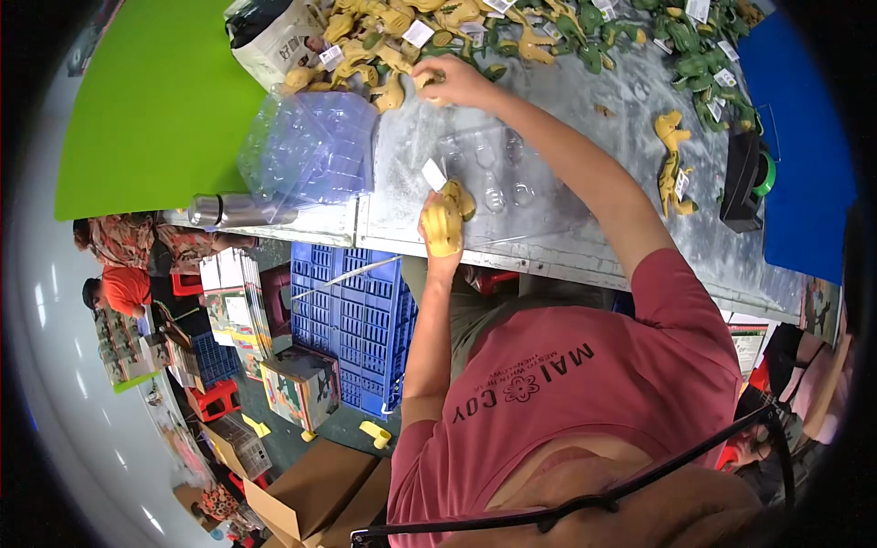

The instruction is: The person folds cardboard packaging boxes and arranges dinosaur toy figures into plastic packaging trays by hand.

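My left hand (429, 230) is closed around a yellow toy dinosaur (445, 222) near the table's front edge; a white paper tag sticks up from the toy. My right hand (455, 82) reaches to the near edge of a heap of yellow toy dinosaurs (388, 91), its fingers curled on a small yellow toy piece (425, 79) that they partly hide. Between the hands and to the right lies a clear plastic tray (507, 183) with moulded hollows. A stack of clear plastic trays (311, 146) stands left of my left hand.
Green toy dinosaurs (703, 82) pile up at the far right. A lone yellow-green dinosaur (672, 164) lies near a black tape dispenser (744, 183). A metal flask (219, 211) and a white bag (274, 46) are at left. Blue crates (343, 315) stand below the table; other people work beyond.
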The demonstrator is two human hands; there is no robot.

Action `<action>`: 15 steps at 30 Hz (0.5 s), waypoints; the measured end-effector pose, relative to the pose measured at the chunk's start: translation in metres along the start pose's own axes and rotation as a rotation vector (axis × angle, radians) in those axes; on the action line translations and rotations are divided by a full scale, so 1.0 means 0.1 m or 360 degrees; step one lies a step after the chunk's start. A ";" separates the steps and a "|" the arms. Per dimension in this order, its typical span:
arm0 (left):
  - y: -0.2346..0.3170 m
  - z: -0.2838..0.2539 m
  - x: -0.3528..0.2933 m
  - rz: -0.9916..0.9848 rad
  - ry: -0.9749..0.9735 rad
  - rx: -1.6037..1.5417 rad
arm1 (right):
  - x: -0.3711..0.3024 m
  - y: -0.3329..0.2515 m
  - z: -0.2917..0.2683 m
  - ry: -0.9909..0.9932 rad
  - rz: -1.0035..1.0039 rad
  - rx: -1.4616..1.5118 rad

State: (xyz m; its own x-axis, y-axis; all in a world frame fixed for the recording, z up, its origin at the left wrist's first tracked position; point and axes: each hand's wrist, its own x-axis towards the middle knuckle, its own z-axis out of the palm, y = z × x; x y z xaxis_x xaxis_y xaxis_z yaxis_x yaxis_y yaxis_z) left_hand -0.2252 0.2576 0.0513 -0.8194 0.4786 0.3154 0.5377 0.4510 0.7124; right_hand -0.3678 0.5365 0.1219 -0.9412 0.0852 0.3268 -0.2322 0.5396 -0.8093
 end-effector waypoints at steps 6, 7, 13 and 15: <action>0.20 -0.12 0.04 -0.0313 -0.0055 -0.0263 | -0.53 -0.30 -0.53 -0.0102 0.0596 0.2238; 0.20 -0.14 0.00 -0.0319 -0.0058 -0.0253 | -0.60 -0.39 -0.53 0.0054 0.0560 0.2463; 0.41 -0.28 0.26 0.0374 -0.0132 0.0308 | -0.64 0.03 -0.36 0.0263 0.0305 0.1755; 0.36 -0.36 0.42 0.0575 -0.0214 0.0477 | -0.58 0.02 -0.34 0.0453 0.0450 0.0963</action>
State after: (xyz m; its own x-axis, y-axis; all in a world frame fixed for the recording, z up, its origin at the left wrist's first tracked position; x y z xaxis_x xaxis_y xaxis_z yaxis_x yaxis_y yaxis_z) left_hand -0.2477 0.2666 0.1126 -0.5475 0.7286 0.4115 0.8327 0.4257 0.3541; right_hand -0.3052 0.5611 0.1178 -0.9041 0.4122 0.1128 -0.1621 -0.0864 -0.9830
